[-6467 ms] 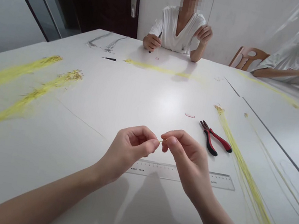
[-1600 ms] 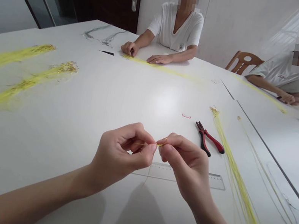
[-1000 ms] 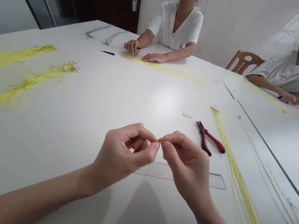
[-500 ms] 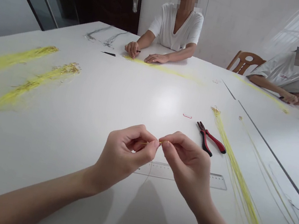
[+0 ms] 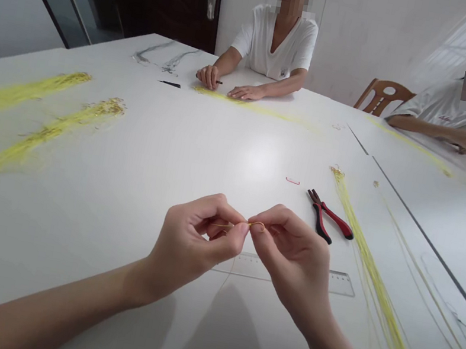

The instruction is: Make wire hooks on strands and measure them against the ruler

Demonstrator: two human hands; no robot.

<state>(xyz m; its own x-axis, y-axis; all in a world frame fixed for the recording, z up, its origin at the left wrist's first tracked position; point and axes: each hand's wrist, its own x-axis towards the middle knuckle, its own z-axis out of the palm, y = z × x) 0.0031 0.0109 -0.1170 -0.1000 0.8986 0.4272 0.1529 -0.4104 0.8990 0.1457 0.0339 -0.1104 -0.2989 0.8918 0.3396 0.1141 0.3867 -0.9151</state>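
My left hand is closed in a pinch on a thin yellow line, just above the table. Against it, fingertips nearly touching, my right hand pinches the same line, and a small golden curve shows over its thumb. Whether that curve is a loop of line or a hook is too small to tell. A loose end hangs below the left fingers. Under both hands lies a clear ruler, partly covered by them. Red-and-black pliers rest beyond my right hand, jaws pointing away.
Yellow line bundles with golden bits at their ends lie at left and right. A small red piece is near the pliers. Across the white table, one person handles yellow strands; another person sits at right.
The golden curve at my right fingertips shows larger and rounder now. Both my hands keep nearly the same place. The person at right has raised a hand with a dark thin tool.
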